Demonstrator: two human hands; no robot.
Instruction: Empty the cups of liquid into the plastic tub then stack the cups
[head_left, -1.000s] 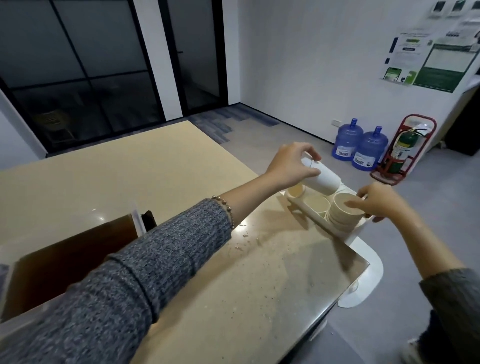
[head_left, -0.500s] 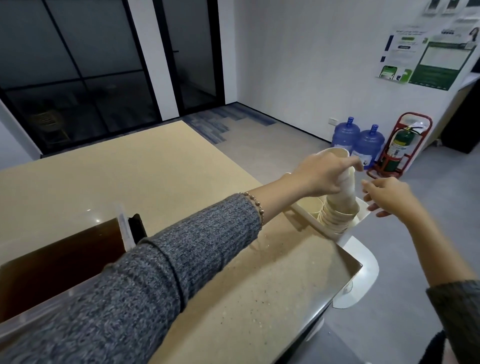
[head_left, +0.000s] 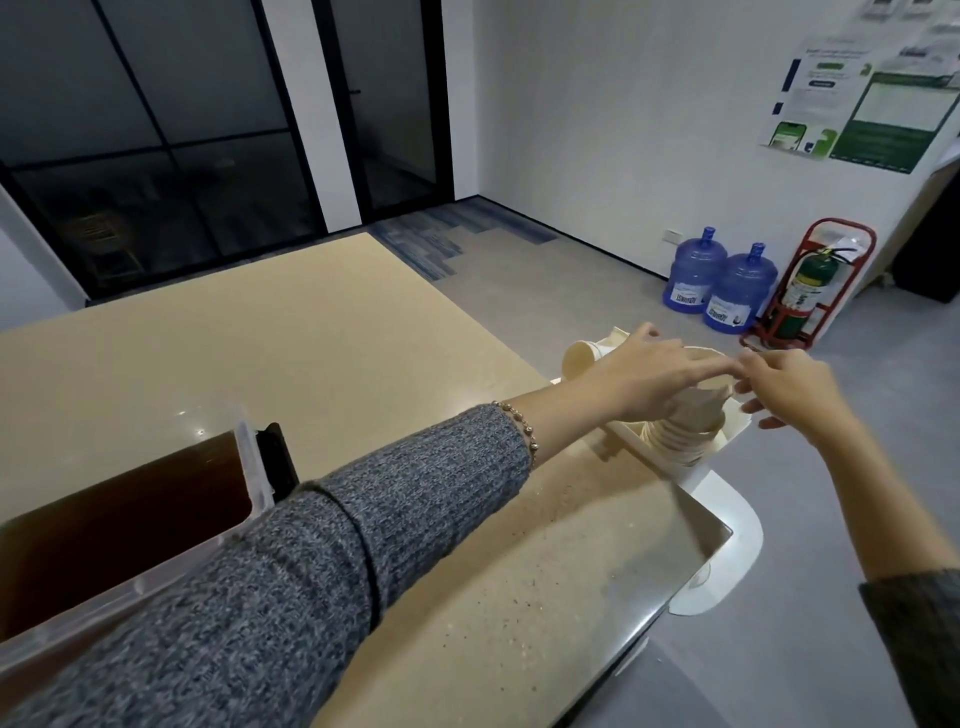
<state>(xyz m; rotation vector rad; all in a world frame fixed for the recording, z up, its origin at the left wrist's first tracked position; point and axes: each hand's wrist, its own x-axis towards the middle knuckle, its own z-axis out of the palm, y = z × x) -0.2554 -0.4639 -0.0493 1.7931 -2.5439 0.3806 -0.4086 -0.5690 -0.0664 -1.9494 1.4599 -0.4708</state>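
One plastic tub (head_left: 156, 525) sits nearest, at the left edge of the beige table (head_left: 322, 338), holding dark brown liquid, with the grey-sleeved left forearm crossing right in front of it. Further out at the table's far right corner there's one stack of cups (head_left: 685, 441), nested paper cups standing in a white tray (head_left: 696, 473) that hangs off the corner, and one loose cup (head_left: 582, 358) lying tipped on its side just behind, mouth toward the camera. I can't count how many cups are in the stack, the rims blur together. The left hand (head_left: 639, 384) is draped over the top cup of the stack, fingers stretched nearly straight across its rim and resting on it rather than wrapped around. The right hand (head_left: 784, 384) is just beside it on the far side of the stack, fingers loosely spread, fingertips meeting the left hand's at the rim; whether it actually pinches the cup I can't tell. Half a second back the left hand was gripping that top cup around its side and pushing it down, and the right hand hovered apart; now the cup sits lower in the stack and both hands are at the rim. Way back on the floor: two blue water jugs (head_left: 719, 286) and one fire extinguisher (head_left: 808, 286) in a red stand.
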